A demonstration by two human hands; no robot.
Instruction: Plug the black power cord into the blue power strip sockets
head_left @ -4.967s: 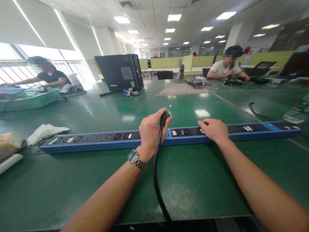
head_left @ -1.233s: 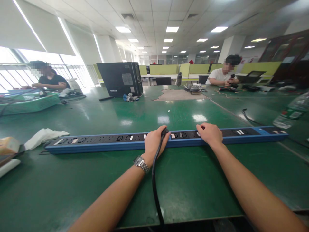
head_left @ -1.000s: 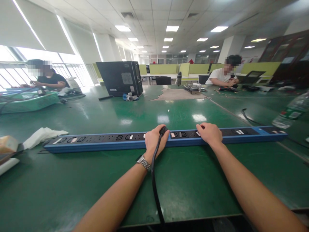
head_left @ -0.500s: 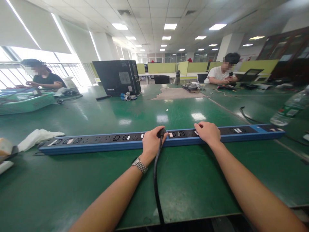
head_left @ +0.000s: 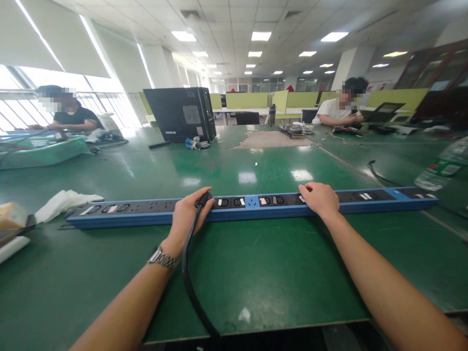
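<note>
A long blue and black power strip (head_left: 252, 213) lies across the green table (head_left: 278, 273), its sockets facing up. My left hand (head_left: 188, 212), with a watch (head_left: 161, 257) on its wrist, grips a black power plug (head_left: 204, 199) over the strip's left-middle part. I cannot tell whether the plug sits in a socket. From it a thick black cable (head_left: 186, 263) hangs toward the table's front edge. My right hand (head_left: 319, 199) rests on the strip right of the middle, fingers curled over its top and far edge; the fingertips are partly hidden.
A black computer case (head_left: 179, 114) stands at the back, with gloves (head_left: 197, 143) beside it. At left are a green basket (head_left: 47, 153) and white wrapping (head_left: 66, 202). A plastic bottle (head_left: 444, 165) stands at right. Two people sit across the table.
My left hand has moved left along the power strip with the plug, uncovering the blue socket near the middle. The cable has swung left too. My right hand keeps its place on the strip.
</note>
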